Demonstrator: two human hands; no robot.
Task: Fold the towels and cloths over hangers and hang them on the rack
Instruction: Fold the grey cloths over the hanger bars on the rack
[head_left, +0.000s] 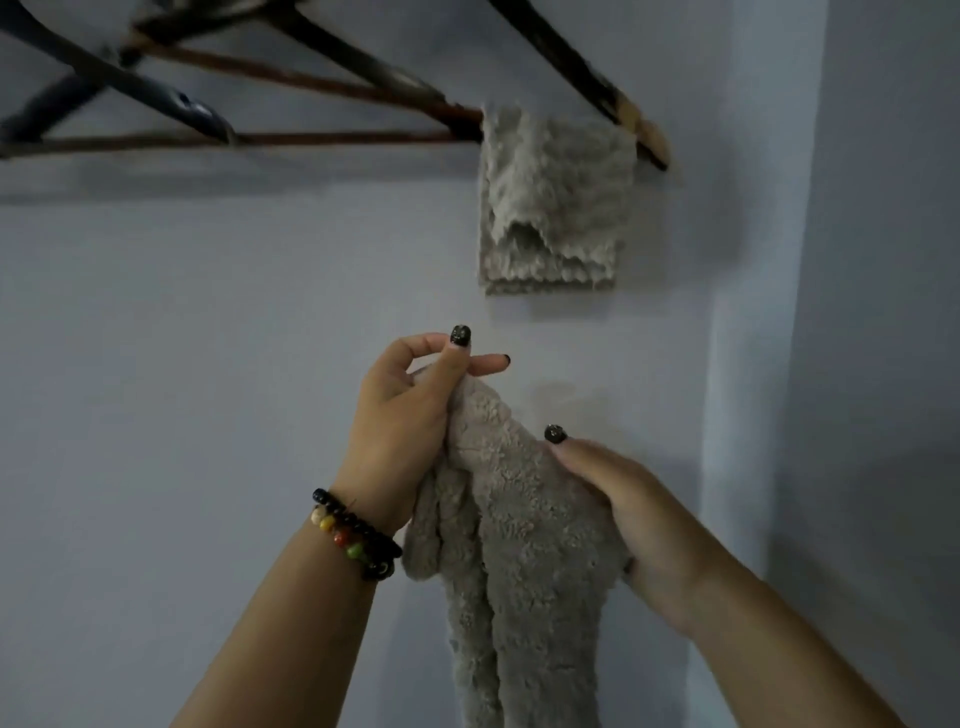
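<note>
At lower centre, a fluffy grey towel (514, 519) is gripped near its top by the left hand (402, 415), thumb and curled fingers pinching it. Its right edge is held by the right hand (623, 509), fingers wrapped behind. Higher, 1 folded grey cloth (556, 202) is draped over a dark hanger (363, 96) at upper right, against the wall (208, 312).

Home — hangers (218, 98), hung towel (553, 202), painted wall (208, 338).

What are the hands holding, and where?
Both hold the grey fluffy towel: left hand pinches its top corner, right hand grips its right edge.
</note>
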